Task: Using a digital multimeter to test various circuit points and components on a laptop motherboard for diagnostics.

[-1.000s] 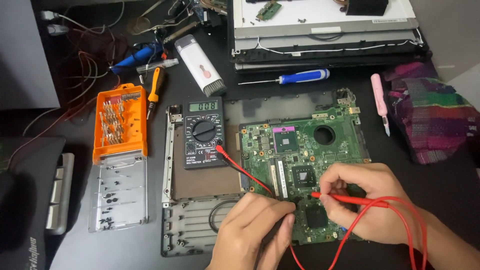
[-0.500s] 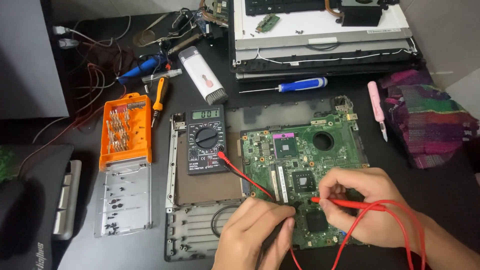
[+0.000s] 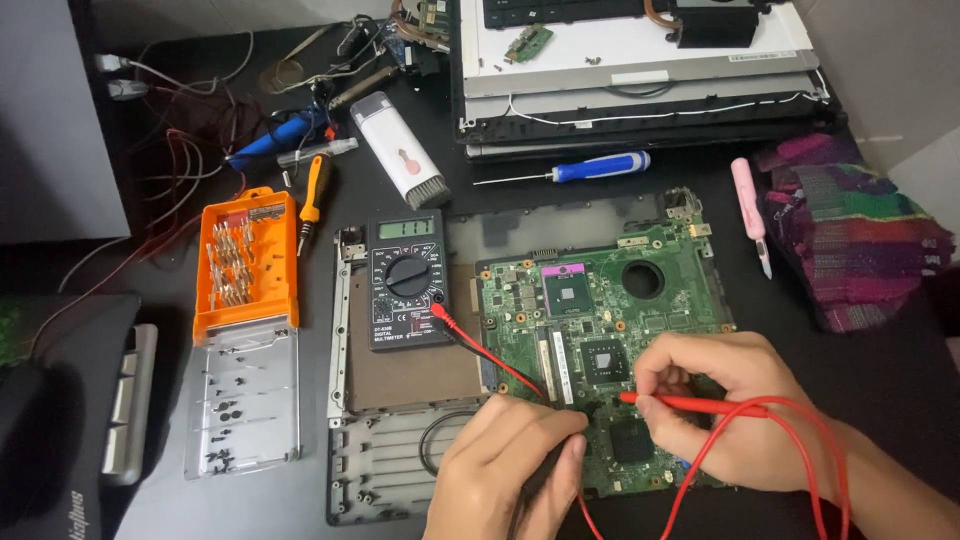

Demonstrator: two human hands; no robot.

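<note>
Green laptop circuit board lies flat at centre-right of the frame on the dark tabletop, resting over a grey stripped laptop chassis. Right hand, fingers clamped pen-style on a slim red plastic test probe, tip down on the board's lower middle just beside a square black chip. Left hand, lower centre, fingers together on what looks like a dark probe, mostly hidden under the hand; its tip seems to meet the board near the lower left edge. Red lead runs up-left to a black digital multimeter with a grey display, lying just left of the board. Judgement: good probing here wants both tips steady on single contacts, wrists braced, no slipping across neighbouring pins, eyes going to the display only once the tips sit firm. Upper left: orange screwdriver-bit case, clear lid below it. Blue-handled screwdriver above the board.
</note>
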